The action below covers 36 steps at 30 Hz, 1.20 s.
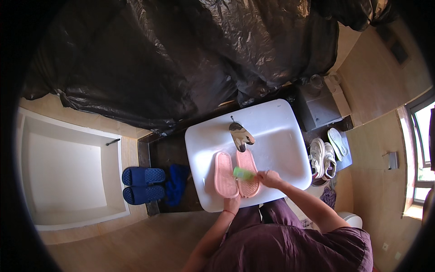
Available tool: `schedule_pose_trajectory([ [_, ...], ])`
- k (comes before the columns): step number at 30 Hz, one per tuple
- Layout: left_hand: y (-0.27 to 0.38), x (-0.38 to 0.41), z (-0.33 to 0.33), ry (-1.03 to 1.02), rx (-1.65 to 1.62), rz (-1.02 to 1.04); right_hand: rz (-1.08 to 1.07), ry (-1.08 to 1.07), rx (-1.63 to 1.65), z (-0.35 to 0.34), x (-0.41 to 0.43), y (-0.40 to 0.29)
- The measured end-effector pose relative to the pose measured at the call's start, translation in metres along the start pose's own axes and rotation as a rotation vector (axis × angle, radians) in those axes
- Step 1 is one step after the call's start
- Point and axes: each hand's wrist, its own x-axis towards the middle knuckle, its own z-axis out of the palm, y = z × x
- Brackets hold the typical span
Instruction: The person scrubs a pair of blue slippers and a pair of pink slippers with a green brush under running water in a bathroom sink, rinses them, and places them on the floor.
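Two pink slippers lie side by side, textured soles up, in a white washbasin point(200, 136) in front of me. My left hand point(232, 205) grips the near end of the left pink slipper point(226, 175), some fingers hidden beneath it. In my right hand point(269, 178) is a green brush point(243, 173), blurred, held across the right pink slipper point(249, 187). The brush's tip reaches the gap between the two soles. Just above the slippers' far ends stands a metal faucet point(240, 136).
Blue slippers point(144, 175) and a bunched blue cloth point(177, 183) lie left of the basin. Light sneakers point(317, 158) and an insole point(337, 141) sit at the right, near a dark box point(319, 105). Black plastic sheeting point(187, 61) hangs behind; a white recess point(68, 166) is far left.
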Motion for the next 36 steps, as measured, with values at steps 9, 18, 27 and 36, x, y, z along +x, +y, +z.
schedule_pose_trajectory([
  [9, 0.002, 0.003, -0.003, -0.013, -0.226, -0.139, -0.081, -0.112, -0.119, -0.034, 0.017, -0.023],
  [18, -0.004, -0.003, 0.002, -0.122, -0.281, -0.114, 0.323, 0.343, -0.227, -0.037, 0.071, 0.041],
  [27, -0.011, 0.003, -0.001, -0.497, -0.145, 0.136, -0.137, -0.034, -0.277, -0.017, 0.033, -0.065],
  [36, -0.002, 0.017, -0.018, -0.655, -0.247, 0.028, -0.164, 0.051, -0.326, -0.024, 0.071, -0.039],
])
